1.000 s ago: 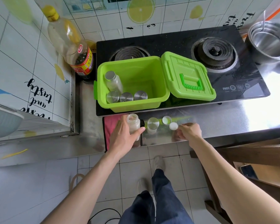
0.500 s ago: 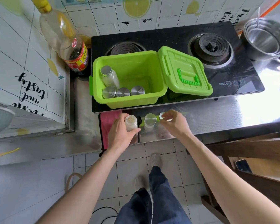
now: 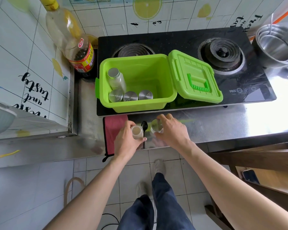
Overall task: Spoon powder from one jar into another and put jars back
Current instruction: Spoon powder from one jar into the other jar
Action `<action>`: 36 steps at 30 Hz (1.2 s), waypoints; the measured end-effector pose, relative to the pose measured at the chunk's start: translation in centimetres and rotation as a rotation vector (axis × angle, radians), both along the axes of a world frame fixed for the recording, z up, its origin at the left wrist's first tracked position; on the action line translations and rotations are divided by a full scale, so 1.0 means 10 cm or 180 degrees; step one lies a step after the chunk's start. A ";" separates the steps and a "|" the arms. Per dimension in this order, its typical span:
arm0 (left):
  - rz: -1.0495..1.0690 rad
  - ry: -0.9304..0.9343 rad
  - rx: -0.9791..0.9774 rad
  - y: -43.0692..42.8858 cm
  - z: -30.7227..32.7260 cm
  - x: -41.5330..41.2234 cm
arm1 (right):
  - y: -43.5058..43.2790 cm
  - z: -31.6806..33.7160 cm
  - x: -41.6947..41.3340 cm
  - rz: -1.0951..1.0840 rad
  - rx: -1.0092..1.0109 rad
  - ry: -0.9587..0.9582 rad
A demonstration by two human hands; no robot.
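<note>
Two small glass jars stand on the steel counter near its front edge. My left hand [image 3: 125, 143] grips the left jar [image 3: 137, 132], which is open and holds pale powder. My right hand [image 3: 170, 130] is closed around the right jar [image 3: 156, 127]; whether a lid is on it I cannot tell. A black spoon [image 3: 144, 128] lies on the counter between the two jars. Behind them an open green box [image 3: 140, 107] sits on the stove with several capped jars [image 3: 130, 95] inside.
The box's lid [image 3: 194, 77] hangs open to the right over the black stove [image 3: 239, 90]. A large sauce bottle [image 3: 80, 53] stands at the back left, stacked metal bowls [image 3: 276, 47] at the far right. A pink cloth [image 3: 113, 128] lies left of my left hand.
My right hand has moved left from the loose lids on the counter to the right jar. The left hand has stayed on its jar. The spoon now shows between the jars.
</note>
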State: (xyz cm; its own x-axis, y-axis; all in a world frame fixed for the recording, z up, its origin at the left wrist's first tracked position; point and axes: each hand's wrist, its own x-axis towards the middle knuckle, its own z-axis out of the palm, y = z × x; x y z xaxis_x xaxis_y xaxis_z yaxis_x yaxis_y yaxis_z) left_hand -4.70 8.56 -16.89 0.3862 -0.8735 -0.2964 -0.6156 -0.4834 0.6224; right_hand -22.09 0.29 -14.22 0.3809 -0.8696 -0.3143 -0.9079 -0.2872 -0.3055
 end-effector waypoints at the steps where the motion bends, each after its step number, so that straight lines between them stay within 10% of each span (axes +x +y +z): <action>1: -0.0021 0.0008 0.0001 0.00 -0.01 0.00 | 0.00 0.00 0.00 0.0020 -0.0060 0.0005; 12: -0.0860 -0.0661 -0.0768 -0.15 0.30 -0.17 | -0.05 0.20 -0.06 -0.0063 -0.0264 -0.0151; 36: -0.0718 0.0080 -0.0669 -0.19 0.68 -0.52 | -0.01 0.71 -0.19 0.0404 -0.0597 -0.0168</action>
